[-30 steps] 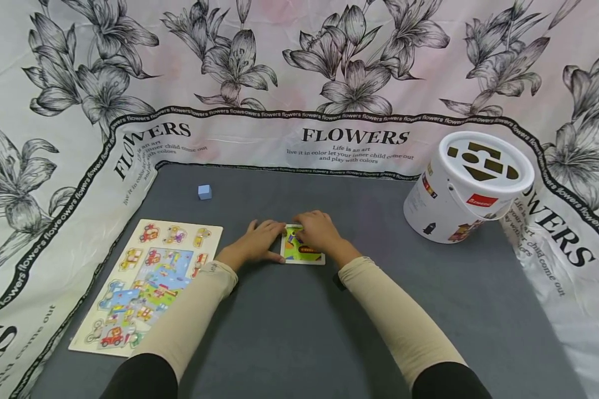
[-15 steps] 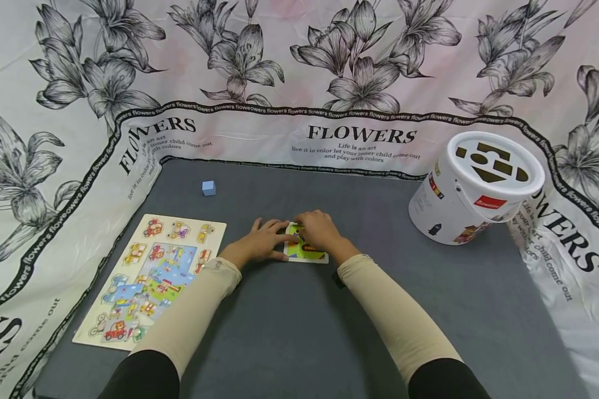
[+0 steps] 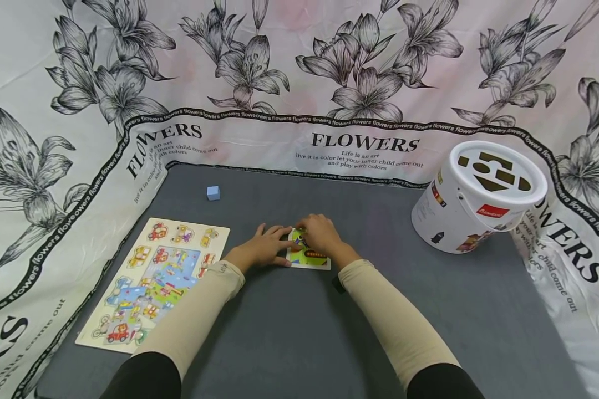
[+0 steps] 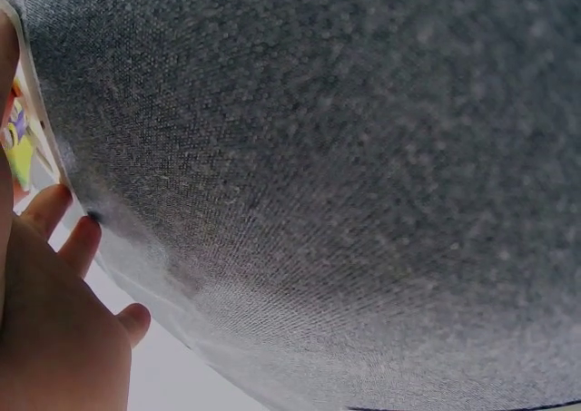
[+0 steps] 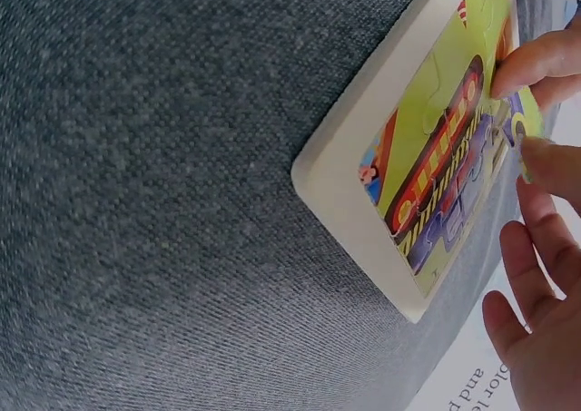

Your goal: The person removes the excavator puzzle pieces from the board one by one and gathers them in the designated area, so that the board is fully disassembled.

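A small framed jigsaw puzzle (image 3: pixel 308 258) lies in the middle of the table, green with a caterpillar-like vehicle track pictured on it. My right hand (image 3: pixel 321 233) is over its far side, pinching a yellow-green puzzle piece (image 5: pixel 524 130) that stands tilted above the frame. My left hand (image 3: pixel 263 247) rests at the puzzle's left edge, fingers spread, one finger reaching onto the picture. In the left wrist view, the left hand (image 4: pixel 64 329) shows its outer fingers extended beside the frame. How the right fingertips meet the piece is partly hidden.
A larger wooden puzzle board (image 3: pixel 189 235) with vehicle pictures lies at the left, partly under the left forearm. A blue cube (image 3: pixel 213 193) sits at the back left. At the back right stands a white lidded bucket (image 3: pixel 454 221) with shaped holes. Flower-printed fabric (image 3: pixel 259 136) surrounds the table.
The head view has shifted slightly. My left index finger has moved from the frame's edge onto the puzzle picture; the right hand stays at the puzzle's far side.
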Demonstrator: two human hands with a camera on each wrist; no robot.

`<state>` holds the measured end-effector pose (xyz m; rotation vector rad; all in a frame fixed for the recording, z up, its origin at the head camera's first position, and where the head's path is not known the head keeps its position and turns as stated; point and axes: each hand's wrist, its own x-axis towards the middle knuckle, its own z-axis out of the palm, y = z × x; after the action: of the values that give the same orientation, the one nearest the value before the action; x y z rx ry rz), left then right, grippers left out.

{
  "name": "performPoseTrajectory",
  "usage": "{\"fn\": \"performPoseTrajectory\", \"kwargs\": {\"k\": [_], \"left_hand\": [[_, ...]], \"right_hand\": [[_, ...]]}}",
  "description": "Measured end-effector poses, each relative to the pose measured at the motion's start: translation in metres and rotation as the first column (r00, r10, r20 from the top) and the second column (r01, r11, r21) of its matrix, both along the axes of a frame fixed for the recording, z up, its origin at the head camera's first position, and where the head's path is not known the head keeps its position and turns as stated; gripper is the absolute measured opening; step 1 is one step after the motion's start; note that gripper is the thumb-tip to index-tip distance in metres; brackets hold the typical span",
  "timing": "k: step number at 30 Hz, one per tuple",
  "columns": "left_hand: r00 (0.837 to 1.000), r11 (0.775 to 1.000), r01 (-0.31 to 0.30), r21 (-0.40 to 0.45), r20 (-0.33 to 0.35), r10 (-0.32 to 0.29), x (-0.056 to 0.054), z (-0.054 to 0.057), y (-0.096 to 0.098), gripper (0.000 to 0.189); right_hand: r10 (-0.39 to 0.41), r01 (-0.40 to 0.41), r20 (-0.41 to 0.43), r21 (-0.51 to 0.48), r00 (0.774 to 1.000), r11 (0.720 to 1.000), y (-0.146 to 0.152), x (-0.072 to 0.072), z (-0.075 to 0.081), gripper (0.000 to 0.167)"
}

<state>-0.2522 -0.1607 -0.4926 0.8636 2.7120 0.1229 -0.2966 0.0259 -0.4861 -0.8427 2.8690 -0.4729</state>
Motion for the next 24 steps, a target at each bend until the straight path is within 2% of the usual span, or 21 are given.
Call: {"fn": "performPoseTrajectory", "kwargs": {"k": [3, 6, 9, 14, 18, 24], "left_hand": [[1.0, 1.0, -0.004, -0.003, 0.003, 0.004, -0.001, 0.0, 0.002, 0.057], [1.0, 1.0, -0.005, 0.001, 0.012, 0.005, -0.001, 0.0, 0.002, 0.057], [1.0, 1.0, -0.016, 0.005, 0.021, 0.016, 0.0, 0.0, 0.0, 0.057], [1.0, 1.0, -0.018, 0.0, 0.007, 0.018, 0.0, -0.005, 0.001, 0.055], [1.0, 1.0, -0.017, 0.017, 0.003, 0.017, 0.0, -0.007, 0.001, 0.054], [1.0, 0.999, -0.011, 0.036, -0.005, 0.012, 0.0, -0.004, 0.003, 0.055]], "right_hand": [[-0.03, 0.033, 0.038, -0.067, 0.999, 0.997, 0.002, 0.001, 0.001, 0.021], [-0.063, 0.079, 0.112, -0.145, 0.992, 0.986, 0.003, 0.001, 0.003, 0.018], [-0.089, 0.13, 0.181, -0.224, 0.979, 0.966, 0.006, 0.001, 0.005, 0.017], [-0.159, 0.244, 0.276, -0.309, 0.948, 0.919, 0.028, -0.004, 0.004, 0.02], [-0.207, 0.303, 0.306, -0.31, 0.929, 0.901, 0.056, -0.012, 0.001, 0.021], [-0.248, 0.311, 0.265, -0.227, 0.932, 0.923, 0.089, -0.017, -0.003, 0.018]]}}
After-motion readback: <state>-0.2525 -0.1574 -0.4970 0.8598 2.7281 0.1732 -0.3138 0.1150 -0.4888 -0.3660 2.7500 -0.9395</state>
